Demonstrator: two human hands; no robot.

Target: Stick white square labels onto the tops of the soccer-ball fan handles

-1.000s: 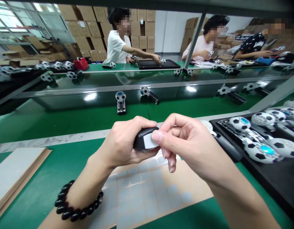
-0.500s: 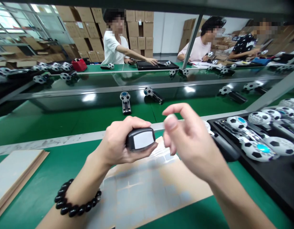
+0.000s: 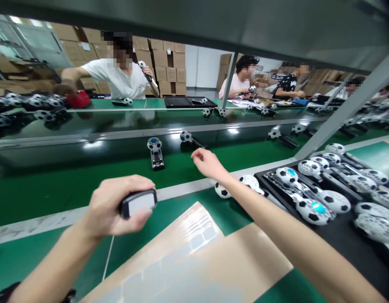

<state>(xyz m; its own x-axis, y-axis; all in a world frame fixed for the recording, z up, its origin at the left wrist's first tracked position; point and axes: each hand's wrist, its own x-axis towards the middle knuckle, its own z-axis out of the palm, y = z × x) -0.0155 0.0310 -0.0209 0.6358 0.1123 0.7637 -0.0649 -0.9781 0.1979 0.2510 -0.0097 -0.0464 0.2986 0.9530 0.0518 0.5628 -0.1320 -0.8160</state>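
My left hand [image 3: 118, 206] is closed around a black device with a pale grey end face [image 3: 140, 204], the end turned towards me. The rest of that device is hidden by the hand. My right hand [image 3: 209, 163] reaches over the green belt, fingers loosely bent with a small gap showing, and nothing visible in them. Just beyond it lies a football-headed device [image 3: 185, 136] with a dark handle, partly behind my fingers. Left of that, another football-headed device with an uncovered circuit handle [image 3: 156, 158] lies on the belt. Sheets of labels [image 3: 182, 269] lie below my hands.
At right, a black tray [image 3: 336, 248] holds several football-headed devices; two more white-and-black heads [image 3: 249, 182] lie beside it under my right forearm. A slanted metal post [image 3: 336, 109] rises behind. Across the belt [image 3: 118, 168], co-workers [image 3: 121, 80] sit before stacked cartons [image 3: 166, 59].
My right hand has moved away from the left hand, forward over the belt. The left hand, still holding the black device, has shifted left and lower in view. The view has tilted and moved.
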